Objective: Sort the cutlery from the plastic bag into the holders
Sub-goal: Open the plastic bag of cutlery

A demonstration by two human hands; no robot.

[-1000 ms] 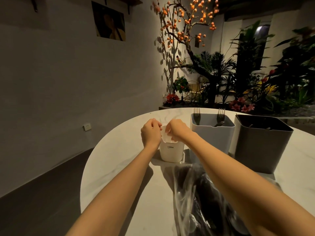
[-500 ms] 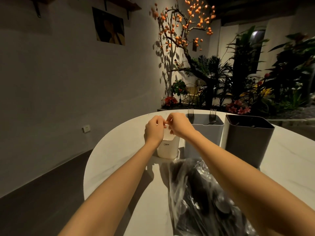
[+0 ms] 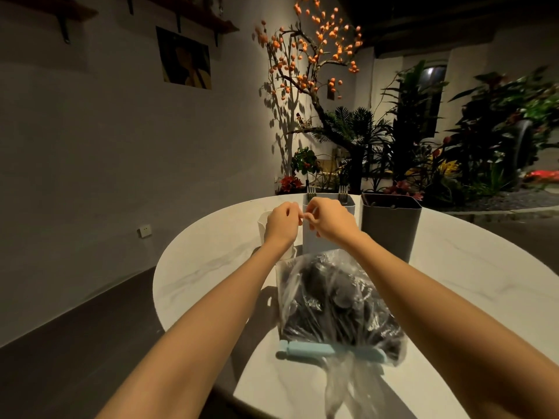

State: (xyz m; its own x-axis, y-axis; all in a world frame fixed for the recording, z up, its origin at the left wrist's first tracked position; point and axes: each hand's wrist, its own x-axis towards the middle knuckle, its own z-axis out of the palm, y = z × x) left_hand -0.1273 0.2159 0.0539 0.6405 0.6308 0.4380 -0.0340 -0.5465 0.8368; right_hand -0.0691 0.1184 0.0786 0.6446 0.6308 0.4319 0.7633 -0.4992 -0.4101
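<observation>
A clear plastic bag (image 3: 332, 300) full of dark cutlery lies on the round white table (image 3: 211, 267), closed by a light blue clip (image 3: 302, 349). Behind it stand a small white holder (image 3: 262, 226), a light grey holder (image 3: 314, 241) with two forks (image 3: 311, 192) sticking up, and a dark grey holder (image 3: 390, 228). My left hand (image 3: 282, 223) and my right hand (image 3: 329, 220) meet fingertip to fingertip in front of the light grey holder. They pinch something small and pale that I cannot make out. My left hand hides part of the white holder.
The table's curved edge runs close on the left, with dark floor below. A wall with a socket (image 3: 144, 231) stands to the left. Potted plants and an orange-fruited tree (image 3: 311, 65) fill the space beyond the table.
Both hands have shifted right, from over the white holder to in front of the light grey one, still pinched together. The view has pulled back, so the bag's blue clip now shows.
</observation>
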